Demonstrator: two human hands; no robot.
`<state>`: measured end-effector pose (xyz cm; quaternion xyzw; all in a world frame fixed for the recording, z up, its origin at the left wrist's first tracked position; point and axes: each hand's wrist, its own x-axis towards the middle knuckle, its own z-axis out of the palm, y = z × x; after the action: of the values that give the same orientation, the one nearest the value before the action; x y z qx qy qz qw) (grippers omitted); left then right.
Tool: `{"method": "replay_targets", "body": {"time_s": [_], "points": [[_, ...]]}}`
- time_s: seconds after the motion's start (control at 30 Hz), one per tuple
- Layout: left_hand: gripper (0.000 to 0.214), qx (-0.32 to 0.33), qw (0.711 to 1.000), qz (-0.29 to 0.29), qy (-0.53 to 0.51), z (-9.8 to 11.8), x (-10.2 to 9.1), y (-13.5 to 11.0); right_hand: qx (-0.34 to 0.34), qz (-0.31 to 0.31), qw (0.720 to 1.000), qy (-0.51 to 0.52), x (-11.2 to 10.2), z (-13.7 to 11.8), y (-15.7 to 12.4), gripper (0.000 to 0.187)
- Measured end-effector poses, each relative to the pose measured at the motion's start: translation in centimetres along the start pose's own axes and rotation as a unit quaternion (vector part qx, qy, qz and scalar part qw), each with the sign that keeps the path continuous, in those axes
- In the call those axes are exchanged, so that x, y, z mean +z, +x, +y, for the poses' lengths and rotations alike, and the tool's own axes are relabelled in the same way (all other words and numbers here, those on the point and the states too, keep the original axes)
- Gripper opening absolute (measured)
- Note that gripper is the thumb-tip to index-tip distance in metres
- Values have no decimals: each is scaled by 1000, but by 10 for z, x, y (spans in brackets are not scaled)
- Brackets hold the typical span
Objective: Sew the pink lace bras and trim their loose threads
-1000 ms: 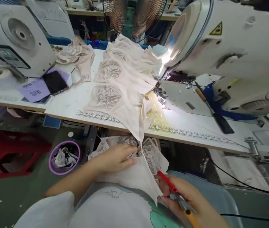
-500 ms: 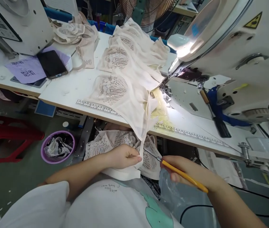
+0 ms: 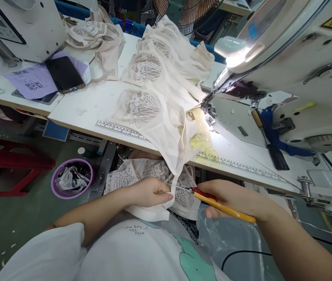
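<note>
Cream mesh pieces (image 3: 166, 128) hang in a joined string from the edge of the table (image 3: 75, 117) down to your lap. The lowest lace piece (image 3: 154, 171) lies there against your shirt.

Grip findings:
- Your left hand (image 3: 150, 192) is closed in a pinch on the narrow link of fabric between the hanging mesh and the lace piece.
- Your right hand (image 3: 236, 199) is wrapped firmly around the yellow-and-red scissors (image 3: 221, 205), with the blades pointing left.
- The tips sit at the pinched link, just beside your left fingertips (image 3: 169, 196). Whether the blades are parted cannot be told from this view.

Risks, as judged:
- **Nicked finger.** The blade tips and your pinching fingertips are almost touching, so a small slip of either hand could bring steel onto skin.
- **Cut garment.** The link is thin, with sheer mesh above it and lace below. A blade set slightly off could snip into a piece instead of the link.
- **Dragged work.** The top of the string lies at the needle area of the sewing machine (image 3: 300, 58). A downward tug from your pinch could pull the pieces off the table.
- **Poor light.** The lamp lights the machine bed, while your hands work below the table edge in shade, so the blade position is harder to judge.
</note>
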<state>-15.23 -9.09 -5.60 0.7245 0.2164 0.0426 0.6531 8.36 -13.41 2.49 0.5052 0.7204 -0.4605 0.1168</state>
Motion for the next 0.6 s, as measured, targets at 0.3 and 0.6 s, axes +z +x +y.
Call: {"method": "replay_targets", "body": {"time_s": [0.3,0.6], "points": [[35,74,996,-2,47,16,-8,-8,-22,130,966,222,32,14,8,51],[6,299,899,159,279,17,-8,-5,-112,278,806,511,98,-27,52,40]]}}
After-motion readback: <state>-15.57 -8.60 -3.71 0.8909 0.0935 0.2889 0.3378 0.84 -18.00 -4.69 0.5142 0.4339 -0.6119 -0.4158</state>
